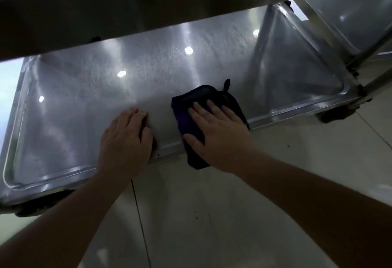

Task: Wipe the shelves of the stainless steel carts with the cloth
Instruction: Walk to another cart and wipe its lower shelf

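The bottom shelf [89, 102] of a stainless steel cart lies low in front of me, shiny and streaked with ceiling-light reflections. A dark purple-black folded cloth [186, 119] rests on the shelf's front edge, part of it hanging over the rim. My right hand [218, 134] lies flat on top of the cloth with fingers spread, pressing it down. My left hand [125, 140] rests beside it on the shelf's front rim, fingers together on the steel, holding nothing.
The cart's upper shelf [127, 9] overhangs the top of the view. A second steel cart [347, 17] stands at the right, its legs and a black caster [335, 115] near the shelf corner. Another caster [38, 206] sits under the left front. Pale floor tiles [212, 214] spread below.
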`<action>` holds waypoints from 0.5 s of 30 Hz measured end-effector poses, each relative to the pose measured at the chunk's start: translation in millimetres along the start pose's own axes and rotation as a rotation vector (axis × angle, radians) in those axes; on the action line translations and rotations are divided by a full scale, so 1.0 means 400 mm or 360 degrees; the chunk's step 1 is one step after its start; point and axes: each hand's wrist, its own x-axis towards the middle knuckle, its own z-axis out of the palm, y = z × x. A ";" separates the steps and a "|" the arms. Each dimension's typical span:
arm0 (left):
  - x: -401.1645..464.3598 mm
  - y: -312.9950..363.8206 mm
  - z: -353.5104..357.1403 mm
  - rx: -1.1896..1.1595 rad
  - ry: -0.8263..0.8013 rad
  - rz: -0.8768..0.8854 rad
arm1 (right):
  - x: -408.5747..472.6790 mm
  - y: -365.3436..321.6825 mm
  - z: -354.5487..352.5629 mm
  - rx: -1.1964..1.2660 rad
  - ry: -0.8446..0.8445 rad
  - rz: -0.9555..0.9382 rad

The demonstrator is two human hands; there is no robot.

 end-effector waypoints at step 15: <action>-0.003 -0.006 0.012 0.0041 0.0093 0.0032 | 0.004 0.547 -0.091 0.0126 0.0082 0.1241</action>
